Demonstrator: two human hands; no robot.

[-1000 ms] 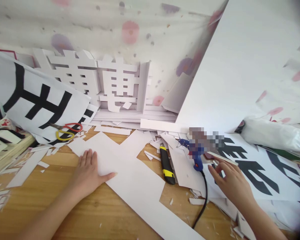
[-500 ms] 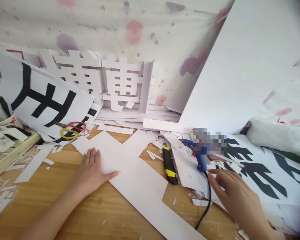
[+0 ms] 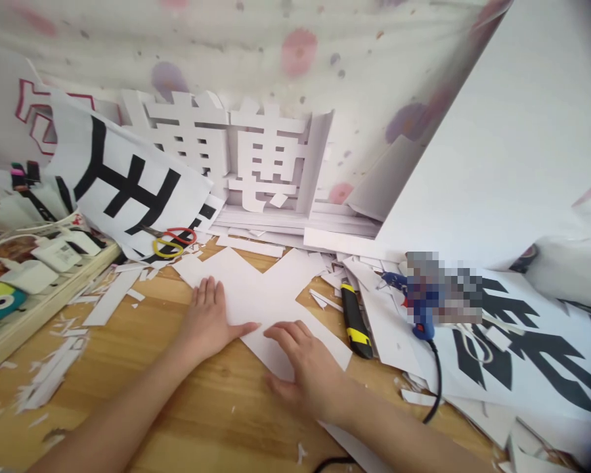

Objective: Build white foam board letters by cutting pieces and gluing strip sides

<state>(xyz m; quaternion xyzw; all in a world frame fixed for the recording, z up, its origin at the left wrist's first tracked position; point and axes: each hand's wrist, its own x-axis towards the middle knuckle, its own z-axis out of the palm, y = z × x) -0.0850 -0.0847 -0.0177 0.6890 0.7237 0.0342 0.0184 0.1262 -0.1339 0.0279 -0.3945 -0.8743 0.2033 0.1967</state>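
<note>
A large white cut-out board (image 3: 256, 289) with angular arms lies flat on the wooden table. My left hand (image 3: 213, 318) rests on its left edge, fingers together and stretched out, thumb apart. Over the board's middle is my right hand (image 3: 308, 371), fingers curved and thumb apart, with nothing between them; whether it touches the board I cannot tell. To the right lies a black and yellow utility knife (image 3: 355, 325). Beyond it a blue glue gun (image 3: 423, 315) stands with its cable trailing forward, partly blurred out. Red and yellow scissors (image 3: 170, 242) lie at the back left.
White cut-out characters (image 3: 270, 154) lean against the back wall. A tall white panel (image 3: 477, 144) slants at the right. Printed sheets (image 3: 536, 341) with black characters lie at right. A power strip (image 3: 93, 263) holding chargers sits at left. Offcuts (image 3: 111, 295) are scattered about.
My right hand has moved left from beside the glue gun to above the white board. My left hand stays on the board. The camera view has turned slightly left.
</note>
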